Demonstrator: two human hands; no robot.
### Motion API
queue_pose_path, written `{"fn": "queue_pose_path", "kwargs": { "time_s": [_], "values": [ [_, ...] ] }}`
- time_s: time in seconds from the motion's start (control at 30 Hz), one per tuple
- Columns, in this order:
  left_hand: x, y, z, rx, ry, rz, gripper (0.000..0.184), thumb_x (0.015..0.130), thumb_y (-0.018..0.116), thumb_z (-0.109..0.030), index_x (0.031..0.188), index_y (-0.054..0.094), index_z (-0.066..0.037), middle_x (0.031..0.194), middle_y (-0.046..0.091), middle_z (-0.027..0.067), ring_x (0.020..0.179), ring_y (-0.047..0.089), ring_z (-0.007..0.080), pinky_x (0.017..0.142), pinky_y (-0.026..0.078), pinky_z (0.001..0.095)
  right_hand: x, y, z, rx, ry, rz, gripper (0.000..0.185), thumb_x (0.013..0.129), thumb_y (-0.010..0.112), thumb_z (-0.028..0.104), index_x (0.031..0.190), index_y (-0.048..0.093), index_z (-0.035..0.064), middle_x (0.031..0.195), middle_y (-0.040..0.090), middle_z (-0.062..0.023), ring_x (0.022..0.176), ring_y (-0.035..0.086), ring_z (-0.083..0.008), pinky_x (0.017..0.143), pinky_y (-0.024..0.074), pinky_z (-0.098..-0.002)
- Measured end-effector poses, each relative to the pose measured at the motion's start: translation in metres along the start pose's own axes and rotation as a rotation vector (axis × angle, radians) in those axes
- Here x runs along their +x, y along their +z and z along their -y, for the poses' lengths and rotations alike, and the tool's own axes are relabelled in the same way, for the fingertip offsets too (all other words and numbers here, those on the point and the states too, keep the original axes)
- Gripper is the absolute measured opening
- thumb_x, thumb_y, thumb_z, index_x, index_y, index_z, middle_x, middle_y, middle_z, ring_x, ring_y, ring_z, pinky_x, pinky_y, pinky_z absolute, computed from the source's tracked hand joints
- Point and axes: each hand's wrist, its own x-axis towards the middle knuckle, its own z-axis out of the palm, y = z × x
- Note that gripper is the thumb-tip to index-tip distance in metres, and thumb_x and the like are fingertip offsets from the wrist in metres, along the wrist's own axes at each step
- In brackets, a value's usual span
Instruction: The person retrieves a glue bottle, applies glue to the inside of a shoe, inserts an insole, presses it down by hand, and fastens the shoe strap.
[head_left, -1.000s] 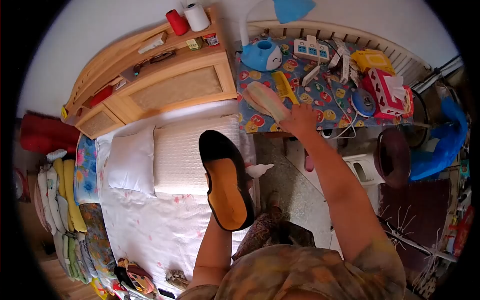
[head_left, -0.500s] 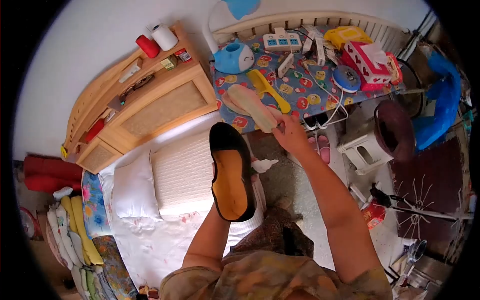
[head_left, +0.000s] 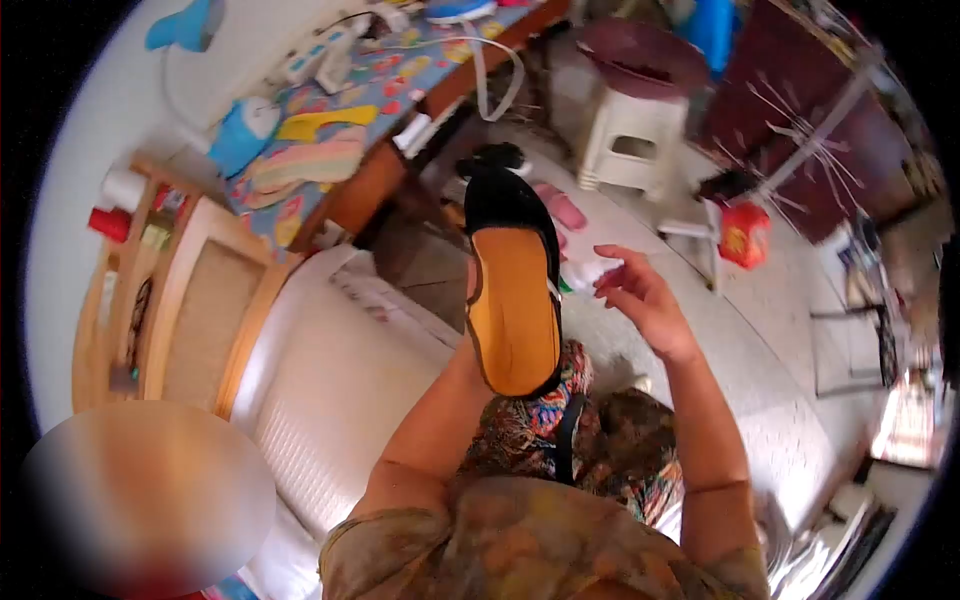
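Observation:
A black slip-on shoe (head_left: 512, 290) with an orange-tan inside faces up in front of me, toe pointing away. My left hand (head_left: 471, 300) grips it from underneath and the left side, mostly hidden behind the shoe. To the right of the shoe, my right hand (head_left: 642, 300) is held in the air with its fingers apart and nothing in them. Pale striped insoles (head_left: 305, 165) lie on the patterned table cover (head_left: 395, 90), beside a yellow brush-like tool (head_left: 325, 122), well away from both hands.
A bed (head_left: 330, 360) and its wooden headboard (head_left: 215, 305) stand on the left. A blue lamp (head_left: 243, 135) and power strip (head_left: 318, 55) are on the table. Pink slippers (head_left: 562, 207) lie on the floor; a white stool (head_left: 632, 140) bears a dark basin (head_left: 640, 60).
My right hand has let go of the insoles at the table and drawn back. My view has turned right; the shoe stays in my left hand.

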Motion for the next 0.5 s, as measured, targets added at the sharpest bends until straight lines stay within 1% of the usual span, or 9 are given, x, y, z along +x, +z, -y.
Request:
{"fn": "queue_pose_path", "kwargs": {
  "time_s": [0.03,0.1,0.13,0.17,0.23,0.3,0.37,0.43,0.5],
  "values": [
    [-0.003,0.019,0.005,0.077,0.073,-0.009,0.061,0.081,0.039,-0.054,0.122,0.037,-0.008,0.111,0.050,0.0095,0.093,0.052,0.0214,0.074,0.046,0.0336,-0.024,0.005,-0.005,0.095,0.032,-0.029,0.041,0.079,0.049,0.005,0.119,0.040,0.0069,0.100,0.050,-0.0056,0.088,0.051,-0.0147,0.075,0.0413,-0.0274],
    [-0.017,-0.007,0.040,-0.491,-0.102,0.179,0.057,0.082,0.037,-0.053,0.117,0.040,-0.008,0.105,0.052,0.0082,0.092,0.053,0.0210,0.075,0.045,0.0334,-0.069,0.027,-0.023,0.259,-0.001,-0.137,0.045,0.083,0.049,0.013,0.125,0.033,0.0067,0.109,0.048,-0.0057,0.101,0.045,-0.0169,0.080,0.0397,-0.0296],
    [-0.028,-0.008,0.046,-0.442,-0.228,0.176,0.055,0.083,0.036,-0.053,0.113,0.043,-0.008,0.102,0.054,0.0078,0.091,0.054,0.0212,0.075,0.046,0.0326,-0.087,0.041,-0.023,0.427,0.005,-0.203,0.045,0.084,0.048,0.015,0.125,0.033,0.0067,0.109,0.047,-0.0052,0.103,0.044,-0.0172,0.082,0.0390,-0.0303],
    [-0.032,-0.009,0.053,-0.405,-0.259,0.302,0.053,0.083,0.035,-0.053,0.111,0.045,-0.009,0.103,0.054,0.0072,0.090,0.054,0.0213,0.076,0.046,0.0328,-0.103,0.055,-0.025,0.598,0.003,-0.264,0.044,0.086,0.048,0.018,0.126,0.033,0.0066,0.110,0.047,-0.0047,0.105,0.043,-0.0175,0.083,0.0383,-0.0309],
    [-0.052,0.018,0.059,-0.356,-0.238,0.132,0.052,0.084,0.037,-0.052,0.112,0.046,-0.009,0.104,0.054,0.0068,0.089,0.055,0.0204,0.077,0.045,0.0331,-0.120,0.066,-0.027,0.603,-0.082,-0.270,0.042,0.088,0.045,0.020,0.126,0.033,0.0070,0.114,0.046,-0.0040,0.110,0.040,-0.0174,0.087,0.0368,-0.0321],
    [-0.067,0.036,0.057,-0.369,-0.268,0.143,0.052,0.084,0.035,-0.052,0.110,0.046,-0.008,0.099,0.055,0.0075,0.087,0.055,0.0209,0.075,0.046,0.0328,-0.128,0.075,-0.023,0.714,-0.072,-0.375,0.038,0.089,0.043,0.018,0.124,0.035,0.0072,0.116,0.046,-0.0046,0.110,0.041,-0.0172,0.090,0.0354,-0.0325],
    [-0.081,0.041,0.061,-0.369,-0.313,0.130,0.053,0.084,0.034,-0.052,0.108,0.046,-0.007,0.095,0.056,0.0082,0.085,0.056,0.0214,0.074,0.046,0.0324,-0.137,0.082,-0.018,0.723,-0.073,-0.427,0.034,0.087,0.044,0.015,0.120,0.039,0.0062,0.112,0.049,-0.0059,0.104,0.046,-0.0173,0.086,0.0389,-0.0314],
    [-0.086,0.038,0.067,-0.365,-0.348,0.258,0.053,0.083,0.039,-0.052,0.113,0.045,-0.009,0.105,0.054,0.0060,0.093,0.053,0.0179,0.081,0.044,0.0319,-0.137,0.087,-0.015,0.751,-0.079,-0.519,0.028,0.084,0.047,0.010,0.112,0.048,0.0042,0.104,0.056,-0.0084,0.093,0.055,-0.0175,0.078,0.0459,-0.0291],
    [-0.090,0.038,0.069,-0.319,-0.383,0.241,0.054,0.083,0.038,-0.052,0.114,0.044,-0.008,0.106,0.053,0.0062,0.095,0.052,0.0182,0.082,0.043,0.0324,-0.139,0.088,-0.018,0.803,-0.128,-0.551,0.024,0.082,0.047,0.007,0.106,0.051,0.0045,0.098,0.059,-0.0076,0.087,0.058,-0.0176,0.074,0.0474,-0.0281]
  ]
}}
